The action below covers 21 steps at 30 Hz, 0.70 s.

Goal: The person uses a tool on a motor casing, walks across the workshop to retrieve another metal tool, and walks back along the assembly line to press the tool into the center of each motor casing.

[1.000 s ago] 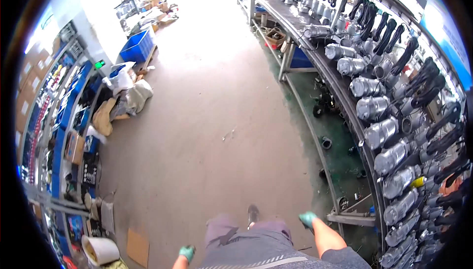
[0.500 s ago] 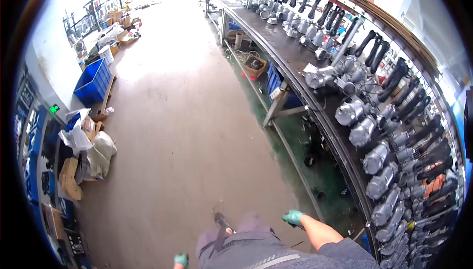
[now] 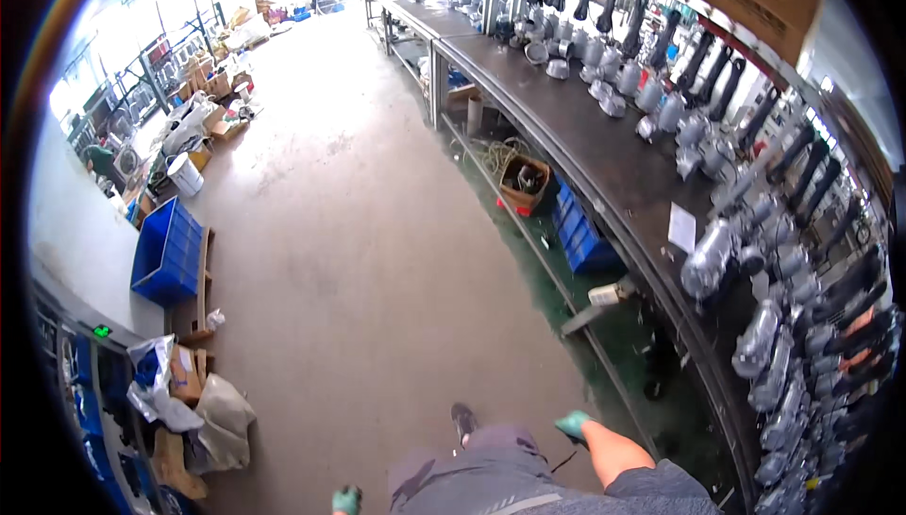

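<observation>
Closer than in the earlier frame, the blue crate (image 3: 168, 255) is now seen lower at left. Right hand (image 3: 573, 423) and left hand (image 3: 347, 500) are held apart; whether either grip is clenched cannot be told. On the dark worktop (image 3: 604, 156), a silver housing (image 3: 708, 260) is laid crosswise, broad end pointed toward the brownish floor (image 3: 359, 260).

A blue crate (image 3: 181, 265) stands near a white bucket (image 3: 186, 177).
</observation>
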{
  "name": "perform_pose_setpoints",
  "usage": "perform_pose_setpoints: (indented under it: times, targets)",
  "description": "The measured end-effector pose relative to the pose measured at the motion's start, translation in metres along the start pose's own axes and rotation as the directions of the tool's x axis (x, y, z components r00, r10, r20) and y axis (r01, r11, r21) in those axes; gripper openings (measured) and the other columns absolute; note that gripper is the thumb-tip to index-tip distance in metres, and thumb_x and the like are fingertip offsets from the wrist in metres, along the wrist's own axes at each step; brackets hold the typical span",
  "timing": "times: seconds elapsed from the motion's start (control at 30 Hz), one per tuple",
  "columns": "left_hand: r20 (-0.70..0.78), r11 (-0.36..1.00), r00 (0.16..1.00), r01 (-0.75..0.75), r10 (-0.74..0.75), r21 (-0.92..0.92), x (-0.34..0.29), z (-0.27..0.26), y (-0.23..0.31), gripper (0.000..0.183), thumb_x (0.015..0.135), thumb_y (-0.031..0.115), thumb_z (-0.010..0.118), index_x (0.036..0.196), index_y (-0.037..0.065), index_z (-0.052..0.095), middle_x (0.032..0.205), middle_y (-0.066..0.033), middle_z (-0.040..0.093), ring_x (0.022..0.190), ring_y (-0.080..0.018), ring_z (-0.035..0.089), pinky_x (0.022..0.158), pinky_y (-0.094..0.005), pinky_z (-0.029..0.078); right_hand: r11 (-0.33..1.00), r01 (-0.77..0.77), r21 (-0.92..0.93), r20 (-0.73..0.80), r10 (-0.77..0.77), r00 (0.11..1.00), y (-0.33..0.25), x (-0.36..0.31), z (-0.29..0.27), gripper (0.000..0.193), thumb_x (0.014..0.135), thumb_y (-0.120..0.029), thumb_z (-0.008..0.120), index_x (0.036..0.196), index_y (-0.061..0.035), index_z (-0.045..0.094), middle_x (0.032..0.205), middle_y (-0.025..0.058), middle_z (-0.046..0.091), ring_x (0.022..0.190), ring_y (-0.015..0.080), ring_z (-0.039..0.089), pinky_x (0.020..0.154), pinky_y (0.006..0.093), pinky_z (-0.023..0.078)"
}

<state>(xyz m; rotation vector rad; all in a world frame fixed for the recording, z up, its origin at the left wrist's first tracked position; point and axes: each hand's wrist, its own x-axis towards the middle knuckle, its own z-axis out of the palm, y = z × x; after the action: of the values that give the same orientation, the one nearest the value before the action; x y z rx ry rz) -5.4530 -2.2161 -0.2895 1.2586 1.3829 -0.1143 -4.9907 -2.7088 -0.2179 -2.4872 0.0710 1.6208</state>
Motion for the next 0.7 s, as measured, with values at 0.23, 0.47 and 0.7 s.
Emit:
perform_pose_setpoints:
  times: [0.23,0.47,0.7]
  targets:
    - [0.14,0.969,0.965,0.2,-0.22,0.142,0.105,0.056,0.132,0.02,0.086,0.025,0.061,0.086,0.005,0.066,0.069,-0.0085,0.064,0.053,-0.0186,0.056,0.045,-0.0335,0.044,0.919,0.375,-0.123,-0.17,-0.392,0.904,-0.385,0.112,-0.264,0.024,0.086,-0.018,0.05,0.087,-0.0049,0.071,0.09,0.0167,0.071,0.08,0.0306,0.069,0.068,0.0437,0.055]
    - [0.109,0.985,0.979,0.174,-0.174,0.017,0.36,0.024,0.409,0.018,0.085,0.023,0.059,0.082,0.007,0.066,0.064,-0.0058,0.061,0.048,-0.0163,0.051,0.042,-0.0331,0.04,0.924,0.378,-0.054,-0.114,-0.382,0.917,-0.557,0.203,-0.362,0.038,0.091,-0.036,0.055,0.083,-0.0001,0.064,0.065,0.0121,0.062,0.051,0.0241,0.058,0.053,0.0404,0.049]
    - [0.016,0.95,0.95,-0.31,0.311,-0.036,0.6,-0.037,0.856,0.025,0.091,0.029,0.061,0.101,0.006,0.066,0.082,-0.003,0.066,0.066,-0.0117,0.056,0.056,-0.0274,0.044,0.962,-0.223,0.155,0.174,0.196,0.965,-0.637,0.263,-0.418,0.036,0.092,-0.037,0.057,0.091,-0.0014,0.066,0.066,0.0108,0.059,0.049,0.0229,0.055,0.049,0.0405,0.045]
